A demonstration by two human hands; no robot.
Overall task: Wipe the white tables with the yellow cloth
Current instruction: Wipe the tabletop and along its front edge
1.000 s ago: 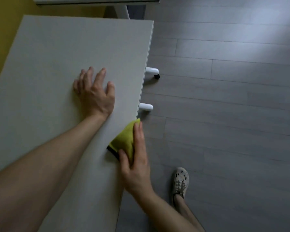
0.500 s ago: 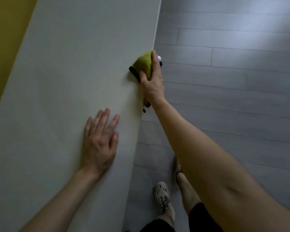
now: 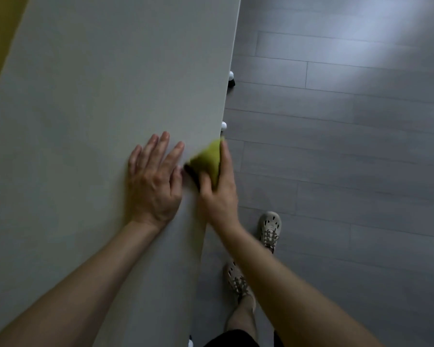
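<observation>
Wiping worktop (image 3: 98,121) edge: my right hand (image 3: 219,194), fingers clamping the yellow cloth (image 3: 207,160); left hand (image 3: 153,181) bracing, fingers spread flat. Next: likely running along the remaining edge.

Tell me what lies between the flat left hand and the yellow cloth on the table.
Nothing: in the head view only a narrow bare strip of the white table separates the left hand from the yellow cloth, which the right hand holds at the table's edge.
</observation>
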